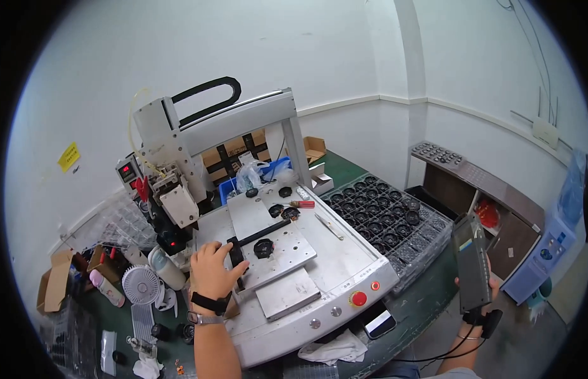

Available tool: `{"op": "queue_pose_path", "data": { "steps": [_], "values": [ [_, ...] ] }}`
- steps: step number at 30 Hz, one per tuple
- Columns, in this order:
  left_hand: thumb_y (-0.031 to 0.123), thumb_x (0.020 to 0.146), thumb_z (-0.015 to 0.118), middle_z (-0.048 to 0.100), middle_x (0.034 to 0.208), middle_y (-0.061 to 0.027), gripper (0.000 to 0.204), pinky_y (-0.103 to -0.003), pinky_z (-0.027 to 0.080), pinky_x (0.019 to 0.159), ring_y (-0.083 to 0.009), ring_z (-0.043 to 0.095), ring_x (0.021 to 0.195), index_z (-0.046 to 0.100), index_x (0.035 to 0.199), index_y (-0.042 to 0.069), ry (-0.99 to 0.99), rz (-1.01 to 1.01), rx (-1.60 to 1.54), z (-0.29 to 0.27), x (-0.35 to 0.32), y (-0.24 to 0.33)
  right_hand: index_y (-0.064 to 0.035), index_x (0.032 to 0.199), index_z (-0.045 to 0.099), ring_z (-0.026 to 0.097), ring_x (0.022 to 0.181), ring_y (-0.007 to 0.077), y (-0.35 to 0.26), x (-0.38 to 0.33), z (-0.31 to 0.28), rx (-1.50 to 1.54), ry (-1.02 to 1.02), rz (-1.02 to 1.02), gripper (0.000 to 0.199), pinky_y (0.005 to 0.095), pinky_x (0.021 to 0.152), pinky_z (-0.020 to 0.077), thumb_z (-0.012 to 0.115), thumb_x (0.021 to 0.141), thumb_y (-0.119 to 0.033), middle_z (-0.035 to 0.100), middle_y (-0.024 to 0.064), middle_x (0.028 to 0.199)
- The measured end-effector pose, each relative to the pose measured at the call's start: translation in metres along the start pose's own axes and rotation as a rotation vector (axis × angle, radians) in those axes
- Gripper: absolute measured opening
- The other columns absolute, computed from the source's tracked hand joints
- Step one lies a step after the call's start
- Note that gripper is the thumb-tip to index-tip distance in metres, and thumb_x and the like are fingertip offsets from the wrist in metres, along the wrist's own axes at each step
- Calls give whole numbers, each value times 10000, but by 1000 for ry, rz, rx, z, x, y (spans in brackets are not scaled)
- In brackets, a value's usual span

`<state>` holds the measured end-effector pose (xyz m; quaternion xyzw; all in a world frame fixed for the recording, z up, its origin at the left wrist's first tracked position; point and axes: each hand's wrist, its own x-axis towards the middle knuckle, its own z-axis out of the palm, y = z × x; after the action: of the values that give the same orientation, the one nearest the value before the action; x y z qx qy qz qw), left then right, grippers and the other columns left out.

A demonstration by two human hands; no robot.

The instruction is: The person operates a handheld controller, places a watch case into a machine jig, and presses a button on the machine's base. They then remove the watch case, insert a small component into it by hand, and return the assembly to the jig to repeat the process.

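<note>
My left hand (212,268) reaches over the left edge of the metal fixture plate (300,249) on a benchtop machine. Its thumb and fingers close around the end block of a black bar (264,232), which lies slantwise across the plate. Just right of that hand, a round black part (264,248) sits on the plate. Off to the right, over the bench edge, my right hand (493,285) grips a flat dark box-shaped device (473,268) with cables hanging below it; most of its fingers are hidden behind the device.
A red-handled screwdriver (303,204) and tweezers (330,227) lie on the machine bed. Clear trays (395,221) of round black parts stand to the right. In front are a phone (379,323) and white cloth (335,348). The machine's head (179,203) stands behind my left hand.
</note>
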<state>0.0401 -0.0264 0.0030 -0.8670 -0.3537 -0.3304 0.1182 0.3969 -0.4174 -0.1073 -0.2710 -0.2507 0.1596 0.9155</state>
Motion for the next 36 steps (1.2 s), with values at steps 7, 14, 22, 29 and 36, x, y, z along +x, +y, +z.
{"op": "queue_pose_path", "data": {
  "steps": [7,14,22,29,36],
  "values": [
    [354,655,730,578,1028,-114,495,-419,417,809,-288,537,984,642,1069,97,-60,-42,105,-14,-5,8,-70,1375,307,527,1029,291,40,32,44,275,-134,72,767,459,792,497,578,716,-354,467,154,1218],
    [391,673,709,492,1219,-197,520,-459,375,900,-347,465,1123,608,1118,142,30,-76,17,-5,-19,-1,-73,1346,348,522,1014,275,111,62,161,551,-441,238,716,443,785,481,610,721,-304,454,148,1240],
    [350,749,651,539,1163,-167,370,-441,402,898,-319,493,1103,653,1062,152,-47,-83,-39,-8,-12,-2,-76,1312,395,516,997,257,126,37,224,723,-566,414,659,424,777,464,645,727,-246,439,141,1265],
    [323,779,599,505,1195,-219,467,-465,416,898,-394,491,1088,544,1196,120,92,-260,-154,0,-12,-35,-79,1283,437,510,982,241,119,-2,240,831,-535,510,613,409,770,448,677,732,-196,426,135,1287],
    [437,691,701,530,1121,-236,584,-435,482,846,-414,546,1009,571,1096,37,-295,-707,276,-8,-13,-32,-82,1258,472,506,969,227,86,6,234,826,-598,528,576,395,764,435,703,736,-153,415,129,1306]
  ]
}}
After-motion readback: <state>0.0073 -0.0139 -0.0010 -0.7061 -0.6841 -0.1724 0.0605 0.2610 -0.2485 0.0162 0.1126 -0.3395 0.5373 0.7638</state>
